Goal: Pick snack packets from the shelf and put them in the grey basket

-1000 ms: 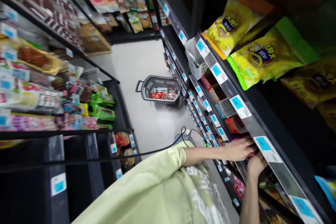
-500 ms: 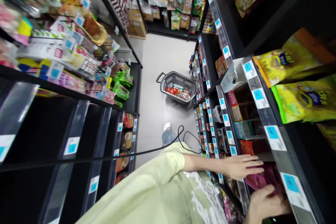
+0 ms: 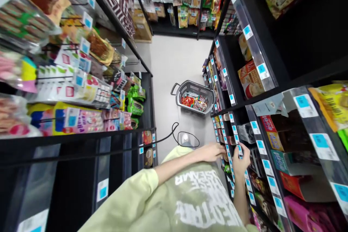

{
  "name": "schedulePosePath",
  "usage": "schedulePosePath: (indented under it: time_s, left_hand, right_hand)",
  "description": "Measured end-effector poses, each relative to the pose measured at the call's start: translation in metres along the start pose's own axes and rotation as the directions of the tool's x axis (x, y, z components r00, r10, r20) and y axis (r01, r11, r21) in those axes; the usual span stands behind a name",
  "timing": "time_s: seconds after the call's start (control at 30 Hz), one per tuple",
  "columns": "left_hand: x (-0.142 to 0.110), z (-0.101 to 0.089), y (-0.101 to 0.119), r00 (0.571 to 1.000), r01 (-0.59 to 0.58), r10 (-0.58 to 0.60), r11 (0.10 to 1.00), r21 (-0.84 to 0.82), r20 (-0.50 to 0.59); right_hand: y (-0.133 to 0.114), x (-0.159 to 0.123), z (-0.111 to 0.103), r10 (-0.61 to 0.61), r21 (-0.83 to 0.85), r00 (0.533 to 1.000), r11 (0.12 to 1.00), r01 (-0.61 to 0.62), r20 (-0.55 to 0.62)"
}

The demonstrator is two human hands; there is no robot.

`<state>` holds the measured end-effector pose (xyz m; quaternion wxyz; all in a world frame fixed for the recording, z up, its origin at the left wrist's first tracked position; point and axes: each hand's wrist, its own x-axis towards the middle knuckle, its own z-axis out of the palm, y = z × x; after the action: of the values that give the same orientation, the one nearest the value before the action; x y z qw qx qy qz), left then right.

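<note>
My left hand (image 3: pixel 213 152) reaches across in front of my shirt to the lower shelves on the right. Its fingers are stretched out, with the tips at small dark packs (image 3: pixel 226 156) behind the price labels; whether they touch is too small to tell. My right hand (image 3: pixel 241 160) is raised beside the shelf edge and its price labels (image 3: pixel 234 129). Its thumb and forefinger stand apart, and I see nothing between them. The pink box (image 3: pixel 301 212) lies on a higher shelf, away from both hands.
A grey shopping basket (image 3: pixel 195 84) with red and silver packs stands on the aisle floor (image 3: pixel 167 63). Hanging snack bags (image 3: pixel 73 83) line the left rack. A black cable (image 3: pixel 160 140) loops across the aisle. Yellow snack bags (image 3: pixel 333 103) stick out at the right.
Both hands have left the pink packaging on the higher right shelf and moved down and leftward to the lower shelves. The view has shifted, and the basket appears farther right.
</note>
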<state>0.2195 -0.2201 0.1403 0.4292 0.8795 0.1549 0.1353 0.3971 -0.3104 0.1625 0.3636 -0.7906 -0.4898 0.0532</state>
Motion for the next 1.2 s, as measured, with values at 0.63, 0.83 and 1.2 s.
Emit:
schedulePosePath:
  time_s: [0.63,0.83,1.2]
  left_hand:
    - [-0.023,-0.07,-0.17,0.663,0.521,-0.706,0.674,-0.524,-0.249]
    - [0.02,-0.085,-0.228,0.547,0.545,-0.811,0.533,-0.647,-0.207]
    - [0.016,-0.005,-0.346,0.228,0.508,-0.965,0.234,-0.829,-0.132]
  right_hand:
    - [0.028,0.164,0.267,-0.07,0.102,0.623,0.995,-0.016,0.779]
    - [0.086,0.209,0.394,-0.051,0.069,0.447,0.997,-0.025,0.893]
    - [0.226,0.194,0.659,0.263,-0.294,0.361,0.955,0.034,0.895]
